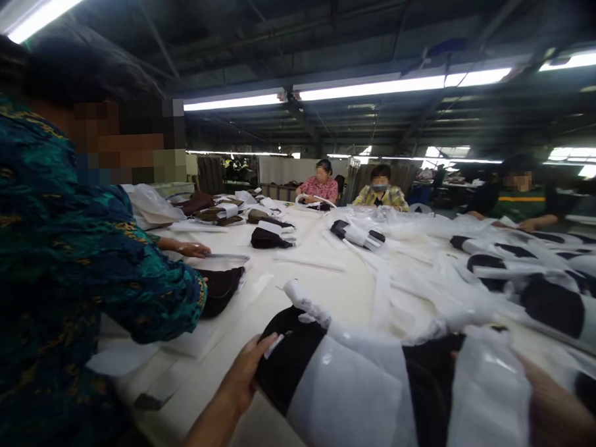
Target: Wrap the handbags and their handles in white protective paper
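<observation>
A black bag (294,345) is close in front of me, tilted, with a white wrapping sheet (348,396) around its middle. My left hand (248,370) grips the bag's left end, thumb on top beside a small white tag and the zipper end. At the bag's right end is my right hand (550,397), blurred and largely covered by a translucent white padded strip (493,389). A fingertip of it shows against the black fabric; its other fingers are hidden. Another padded white piece (304,302) sticks up from the bag's far edge.
A co-worker in a teal patterned top (147,276) stands close on my left, handling a dark bag (224,289). Wrapped black bags (551,305) crowd the white table's (325,285) right side. Farther back lie another wrapped bag (358,235) and brown bags (218,214); several people work there.
</observation>
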`<state>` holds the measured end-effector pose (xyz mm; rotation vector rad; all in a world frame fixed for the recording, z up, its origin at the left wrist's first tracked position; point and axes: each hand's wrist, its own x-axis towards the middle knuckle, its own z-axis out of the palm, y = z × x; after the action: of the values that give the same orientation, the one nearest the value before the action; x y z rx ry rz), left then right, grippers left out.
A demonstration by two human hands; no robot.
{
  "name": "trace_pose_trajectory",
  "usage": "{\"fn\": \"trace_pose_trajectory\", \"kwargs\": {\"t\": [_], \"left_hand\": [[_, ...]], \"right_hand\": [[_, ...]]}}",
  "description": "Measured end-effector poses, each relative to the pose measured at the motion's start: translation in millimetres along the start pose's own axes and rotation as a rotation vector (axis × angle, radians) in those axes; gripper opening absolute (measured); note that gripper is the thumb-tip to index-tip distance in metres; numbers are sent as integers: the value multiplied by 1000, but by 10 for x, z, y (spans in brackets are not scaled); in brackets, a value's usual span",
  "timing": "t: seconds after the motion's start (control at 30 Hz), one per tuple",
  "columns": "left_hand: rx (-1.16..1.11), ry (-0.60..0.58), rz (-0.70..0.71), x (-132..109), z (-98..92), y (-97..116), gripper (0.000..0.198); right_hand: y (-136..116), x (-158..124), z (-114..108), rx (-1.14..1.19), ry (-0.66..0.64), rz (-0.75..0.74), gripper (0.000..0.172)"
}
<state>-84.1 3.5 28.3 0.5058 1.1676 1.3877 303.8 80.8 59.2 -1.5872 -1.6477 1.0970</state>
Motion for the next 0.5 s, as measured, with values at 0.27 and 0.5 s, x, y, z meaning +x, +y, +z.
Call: {"fn": "trace_pose_trajectory", "kwargs": {"t": [0.27, 0.5], "left_hand": [[247, 278, -19, -442, -679, -427, 31], [158, 397, 41, -760, -627, -741, 32]], "right_hand": [[488, -384, 442, -40, 241, 170, 46], [13, -449, 878, -307, 132, -453, 26]]}}
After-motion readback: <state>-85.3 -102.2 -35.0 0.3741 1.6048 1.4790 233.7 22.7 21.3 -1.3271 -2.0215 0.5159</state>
